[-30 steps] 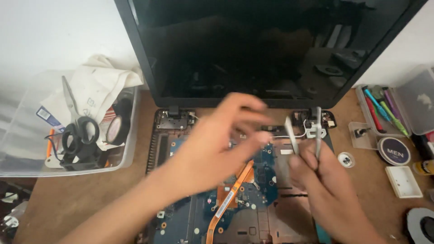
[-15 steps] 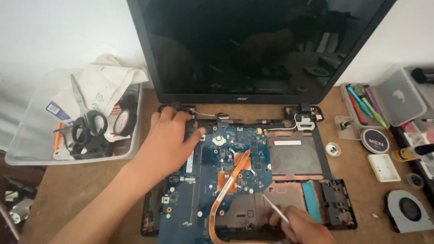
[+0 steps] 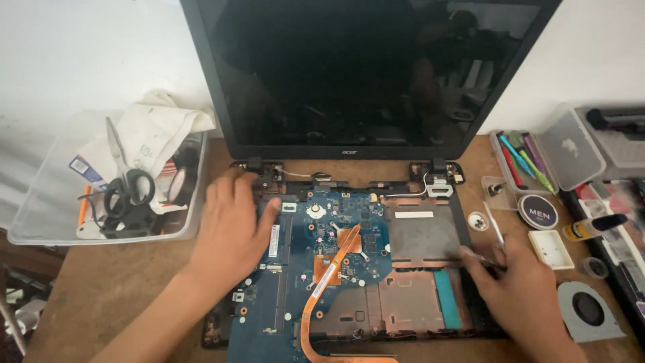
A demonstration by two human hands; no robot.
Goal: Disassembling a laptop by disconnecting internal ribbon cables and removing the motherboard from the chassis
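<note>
An opened laptop lies on the wooden table with its dark screen point(image 3: 342, 74) upright and its base uncovered. The blue motherboard point(image 3: 349, 235) and a copper heat pipe point(image 3: 327, 286) are exposed. My left hand point(image 3: 232, 232) rests flat on the left side of the base, fingers spread toward the hinge, holding nothing. My right hand point(image 3: 527, 296) is at the right edge of the base. It grips thin metal tweezers point(image 3: 494, 232), which stick up past the fingers and touch the base rim.
A clear plastic bin point(image 3: 40, 202) at the left holds scissors point(image 3: 124, 181), a cloth and small tools. To the right are a round dark tin point(image 3: 537, 212), a small white box point(image 3: 551, 249), a removed fan point(image 3: 590, 310), a small screw cup point(image 3: 478, 220) and an open case of screwdrivers point(image 3: 524, 158).
My right hand has moved with the tweezers from the lower middle of the base to its right edge. My left hand has stayed on the left side of the base.
</note>
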